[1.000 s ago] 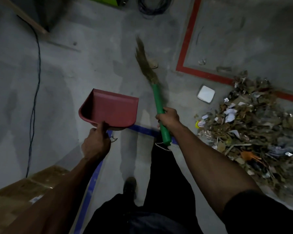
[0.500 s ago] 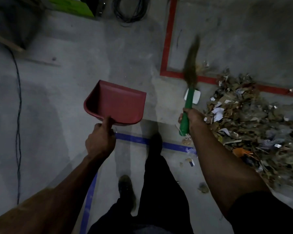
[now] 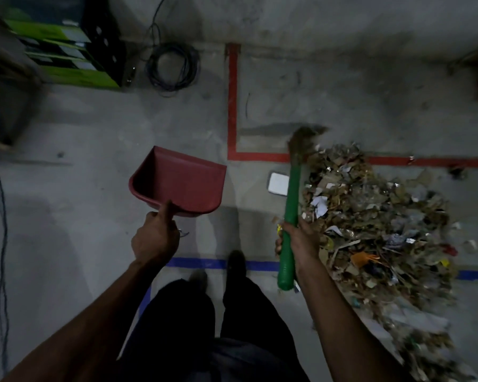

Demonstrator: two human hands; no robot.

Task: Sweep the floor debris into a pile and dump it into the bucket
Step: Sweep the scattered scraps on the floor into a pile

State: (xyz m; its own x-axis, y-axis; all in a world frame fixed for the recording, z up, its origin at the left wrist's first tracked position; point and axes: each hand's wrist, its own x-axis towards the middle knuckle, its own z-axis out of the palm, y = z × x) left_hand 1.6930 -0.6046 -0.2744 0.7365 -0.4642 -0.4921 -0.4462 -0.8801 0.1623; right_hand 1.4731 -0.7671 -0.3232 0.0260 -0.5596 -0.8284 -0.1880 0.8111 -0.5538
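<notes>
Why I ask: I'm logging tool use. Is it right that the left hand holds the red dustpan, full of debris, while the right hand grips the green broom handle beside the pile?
Not quite. The head view shows the red dustpan empty, not full. The rest holds: the left hand holds it, and the right hand grips the green broom handle beside the debris pile.

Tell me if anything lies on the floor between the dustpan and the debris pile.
One thing does: a flat white square piece lies on the floor between the red dustpan, held up by the left hand, and the debris pile. The green broom, in the right hand, also crosses that gap.
</notes>
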